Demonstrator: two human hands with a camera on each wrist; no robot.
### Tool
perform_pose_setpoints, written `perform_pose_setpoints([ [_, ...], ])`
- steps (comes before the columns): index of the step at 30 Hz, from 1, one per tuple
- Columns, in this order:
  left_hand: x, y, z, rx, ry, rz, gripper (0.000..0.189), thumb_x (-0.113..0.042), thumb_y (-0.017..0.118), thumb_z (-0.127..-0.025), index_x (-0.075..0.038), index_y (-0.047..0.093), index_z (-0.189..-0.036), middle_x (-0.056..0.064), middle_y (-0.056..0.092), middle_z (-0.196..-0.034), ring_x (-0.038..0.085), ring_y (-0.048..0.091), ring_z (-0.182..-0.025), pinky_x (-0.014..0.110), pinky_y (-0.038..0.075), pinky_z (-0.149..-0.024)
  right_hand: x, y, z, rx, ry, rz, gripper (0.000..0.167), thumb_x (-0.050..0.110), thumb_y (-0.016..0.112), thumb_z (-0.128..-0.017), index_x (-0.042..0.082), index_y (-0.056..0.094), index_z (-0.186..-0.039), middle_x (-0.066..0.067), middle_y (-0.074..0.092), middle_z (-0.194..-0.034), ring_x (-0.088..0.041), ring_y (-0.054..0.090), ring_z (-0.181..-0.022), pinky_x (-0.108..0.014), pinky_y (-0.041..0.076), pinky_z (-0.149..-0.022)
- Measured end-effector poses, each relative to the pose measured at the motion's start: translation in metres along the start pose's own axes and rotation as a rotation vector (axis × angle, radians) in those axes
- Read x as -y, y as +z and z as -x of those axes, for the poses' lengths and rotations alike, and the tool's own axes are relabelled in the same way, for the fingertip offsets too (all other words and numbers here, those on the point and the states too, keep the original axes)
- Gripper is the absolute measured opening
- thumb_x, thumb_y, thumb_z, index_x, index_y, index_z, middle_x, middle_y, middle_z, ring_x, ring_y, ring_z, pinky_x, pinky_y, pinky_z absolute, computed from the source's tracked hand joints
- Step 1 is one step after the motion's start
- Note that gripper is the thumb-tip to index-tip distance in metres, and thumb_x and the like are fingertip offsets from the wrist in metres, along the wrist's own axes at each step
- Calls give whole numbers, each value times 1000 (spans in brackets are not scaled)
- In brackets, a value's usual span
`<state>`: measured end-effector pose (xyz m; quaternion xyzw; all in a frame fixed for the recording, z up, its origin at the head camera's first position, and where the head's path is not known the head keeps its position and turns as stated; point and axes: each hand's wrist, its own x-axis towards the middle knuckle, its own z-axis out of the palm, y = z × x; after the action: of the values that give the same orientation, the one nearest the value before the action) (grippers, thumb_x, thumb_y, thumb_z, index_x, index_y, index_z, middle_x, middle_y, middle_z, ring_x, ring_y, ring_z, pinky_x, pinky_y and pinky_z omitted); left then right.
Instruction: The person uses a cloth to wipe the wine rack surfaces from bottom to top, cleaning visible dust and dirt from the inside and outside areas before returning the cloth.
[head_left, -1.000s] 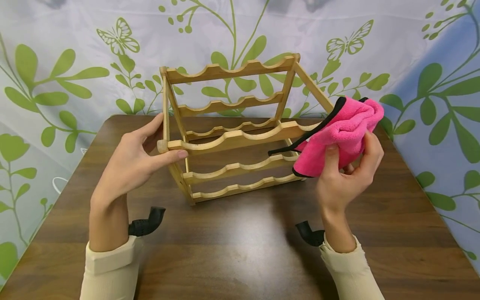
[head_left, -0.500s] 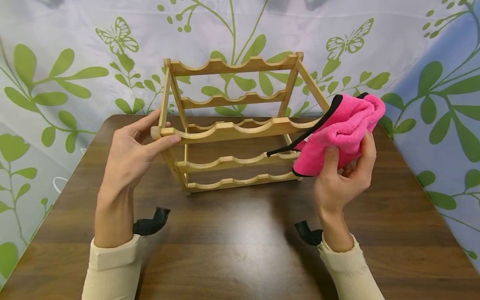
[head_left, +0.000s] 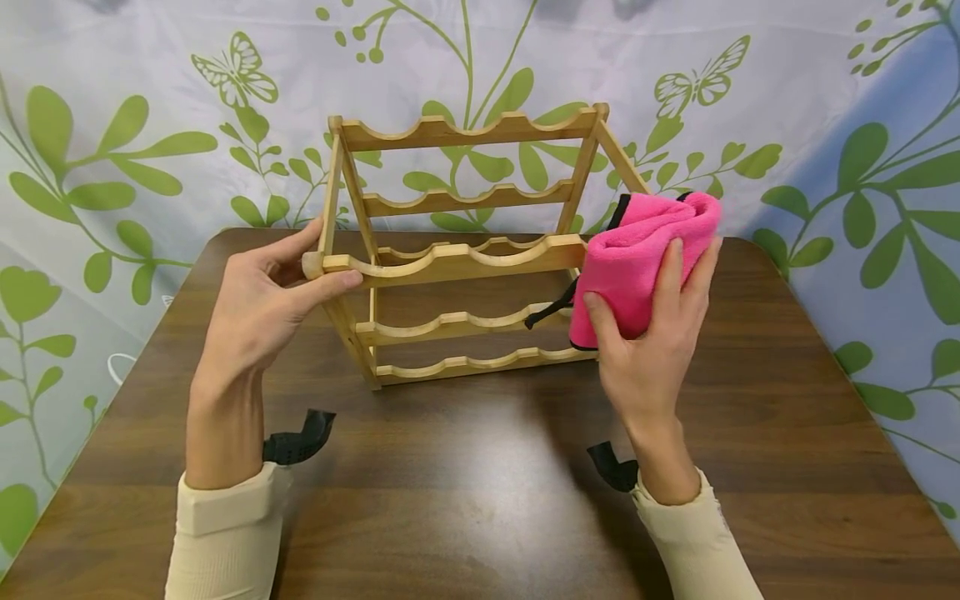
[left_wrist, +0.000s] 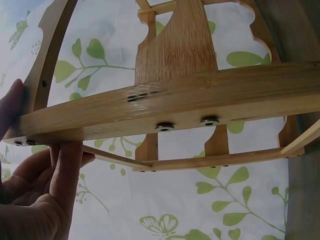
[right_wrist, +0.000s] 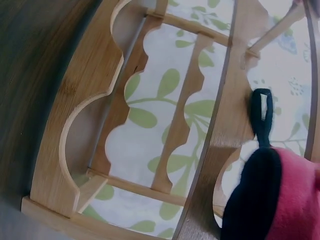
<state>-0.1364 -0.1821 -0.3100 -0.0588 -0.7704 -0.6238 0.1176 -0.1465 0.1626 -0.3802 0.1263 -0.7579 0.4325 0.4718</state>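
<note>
Pink, folded plush with a black edging: the cloth [head_left: 626,271] sits at about two o'clock from the middle of the head view, in front of the near right corner of the wooden rack [head_left: 465,262]. It covers the right end of the near top rail; whether it already presses on the wood there, I cannot tell. Its black strap [head_left: 551,312] hangs toward eight o'clock.

The right hand [head_left: 648,358] grips the cloth from below, thumb toward nine o'clock and fingers laid along the far side, bunching the fabric between them. At ten o'clock from the cloth's side of the table [head_left: 465,500], the left hand [head_left: 258,308] pinches the near left corner of the rack, its thumb along the front of the rail and its other fingers behind the corner. The rack is at twelve o'clock, before a leaf-printed curtain [head_left: 105,196]; I cannot tell whether every foot is down.

The step in hand looks to be wiping the rack's top frame, with one hand steadying and one working. The next move seems to call for firm contact around the near right corner, following the rail's scallops, while the left pinch stops the frame from sliding or tipping.
</note>
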Motion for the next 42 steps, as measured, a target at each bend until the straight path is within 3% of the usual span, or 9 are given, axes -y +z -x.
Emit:
perform_pose_setpoints([
  [2,1,0,0,2,4,5,64,-8,86,-77,-12,59,-136,4,68,-81,12,49,-64,23,36,-54,-1,3,2,19,-61,46,82,20,80,-82,30,40,-152,-22,22,-158,-28,21,-145,-48,36,-108],
  [4,1,0,0,7,14,-16,64,-9,85,-78,-12,58,-137,3,68,-81,12,50,-64,23,36,-54,0,6,4,38,-109,90,78,21,79,-83,34,42,-150,-24,23,-157,-31,21,-145,-50,37,-107],
  [10,-1,-1,0,7,41,-122,64,-13,84,-81,-16,57,-138,1,61,-72,12,43,-60,25,34,-53,7,10,4,37,-145,171,55,14,75,-86,7,57,-138,-19,42,-149,-33,34,-139,-52,40,-104],
  [17,-1,-2,0,-9,44,-163,64,-15,84,-81,-16,57,-138,0,58,-70,13,41,-59,25,33,-53,15,15,6,11,-126,99,50,11,76,-84,1,63,-130,-18,54,-139,-34,46,-130,-48,40,-105],
  [31,1,0,0,-5,50,-176,65,-17,84,-81,-17,55,-139,-1,63,-75,12,43,-60,24,33,-53,25,27,18,-86,-89,-85,45,14,80,-83,-2,67,-122,-18,59,-133,-34,54,-121,-42,47,-98],
  [36,2,0,0,-8,59,-180,65,-17,85,-80,-17,56,-139,-1,62,-74,12,42,-59,24,32,-52,30,22,17,-49,-101,-122,42,14,79,-82,-2,69,-119,-19,61,-129,-36,57,-117,-37,48,-98],
  [42,2,-1,0,-2,64,-177,65,-16,84,-81,-15,55,-139,-1,67,-78,11,47,-61,24,34,-53,43,20,18,45,-196,-114,37,3,74,-77,-1,72,-114,-19,65,-123,-39,60,-110,-37,46,-98],
])
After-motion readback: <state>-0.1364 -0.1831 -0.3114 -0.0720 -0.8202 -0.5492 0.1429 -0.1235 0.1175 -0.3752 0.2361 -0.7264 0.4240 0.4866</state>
